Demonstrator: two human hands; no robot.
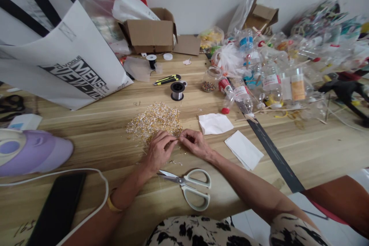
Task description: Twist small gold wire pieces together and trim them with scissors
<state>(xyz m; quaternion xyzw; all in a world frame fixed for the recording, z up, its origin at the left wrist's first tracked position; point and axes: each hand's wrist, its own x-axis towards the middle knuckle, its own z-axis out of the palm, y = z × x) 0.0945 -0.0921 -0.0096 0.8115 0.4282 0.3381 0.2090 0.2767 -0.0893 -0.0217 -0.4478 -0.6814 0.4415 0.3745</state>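
My left hand (159, 149) and my right hand (195, 143) meet at the near edge of a pile of small gold and clear beads (154, 120) on the wooden table (95, 134). Both hands have fingers pinched together, fingertips almost touching each other. What they pinch is too small to make out. White-handled scissors (190, 186) lie just in front of my wrists, blades pointing left.
A spool of thin wire (177, 90), a yellow-black utility knife (167, 79) and a glass jar (211, 78) lie behind the pile. White paper pieces (227, 134) sit to the right, beside a dark strip (273, 152). Plastic bottles clutter the right; a white bag (63, 57), purple cap (34, 150) and phone (57, 207) lie left.
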